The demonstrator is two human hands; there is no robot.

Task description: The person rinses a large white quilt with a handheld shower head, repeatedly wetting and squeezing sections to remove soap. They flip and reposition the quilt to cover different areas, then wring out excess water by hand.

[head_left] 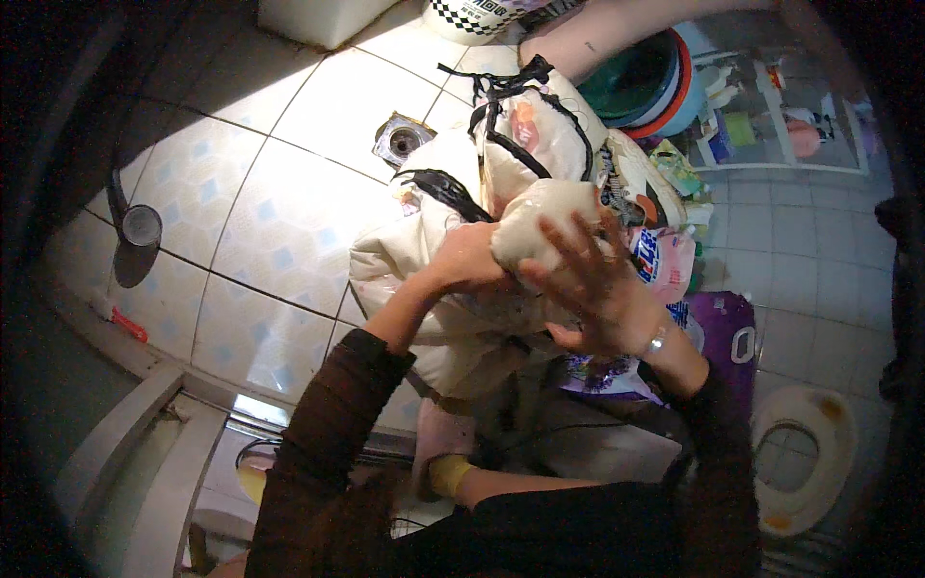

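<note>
A large bundle of cream cloth (441, 354) with black strap-like trim (448, 193) lies before me, partly over my lap and the tiled floor. My left hand (470, 256) is closed on the cloth beside a rounded, bunched cream lump (545, 220). Motion blurs my right hand (603, 296), which is over the lump's right side with its fingers spread. Whether those fingertips touch the lump, I cannot tell. Farther up, another cream portion (531, 137) has black trim and an orange-pink patch. The underside of the bundle is hidden.
Nested basins (643, 87) stand at the upper right, near a bare limb (614, 32). Printed plastic pouches (661, 264) and a purple bag (723, 339) lie to the right. A toilet seat (802, 462) is at lower right. A floor drain (402, 141) shows beyond the cloth.
</note>
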